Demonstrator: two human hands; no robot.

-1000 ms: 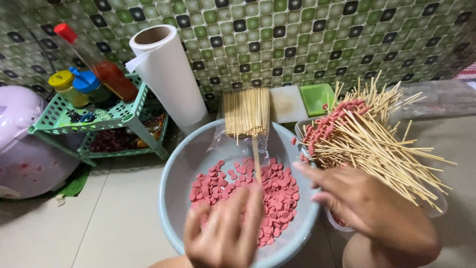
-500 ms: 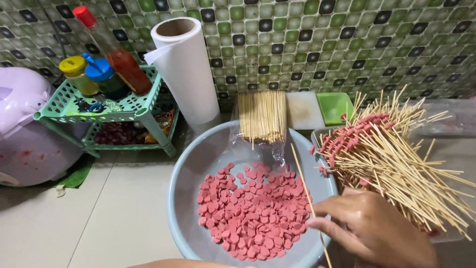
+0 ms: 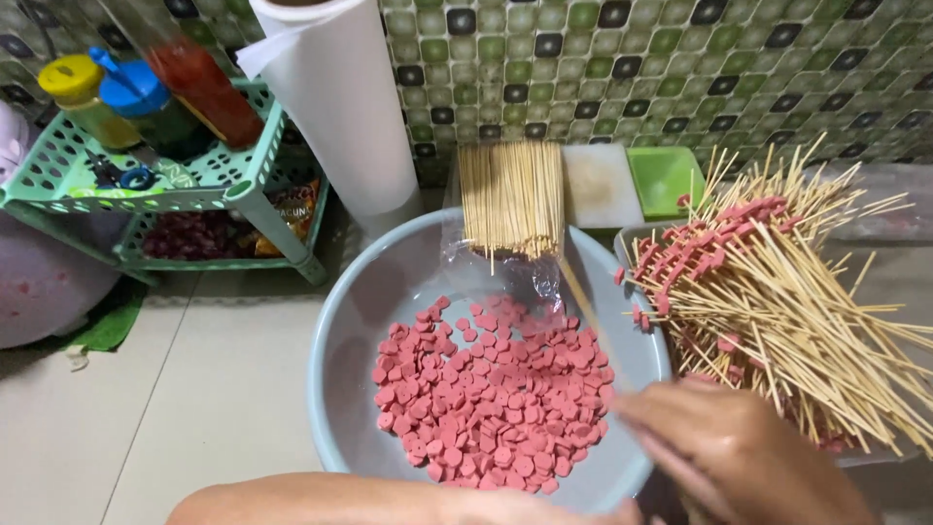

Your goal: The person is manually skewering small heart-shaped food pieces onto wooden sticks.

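The bamboo skewer point(image 3: 593, 321) sticks up and away from the pinching fingers point(image 3: 661, 428) of the right hand point(image 3: 748, 462), over the grey bowl point(image 3: 340, 340), so the pink sausage slices point(image 3: 491, 389) just left of the fingertips are easy to poke. The left hand is hidden.

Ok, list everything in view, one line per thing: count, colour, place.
basin: one, grey-blue, on the floor, centre
sausage slices: many, pink, heaped in the basin
bare skewers: one bundle, tan, in clear plastic on the basin's far rim
loaded skewers: many, tan with pink pieces, piled in a tray to the right
paper roll: one, white, upright by the tiled wall
rack: one, green, left, holding bottles
small tub: one, green, by the wall
right hand: one, at the basin's right rim, fingers on a skewer
left forearm: one, along the bottom edge; hand out of view
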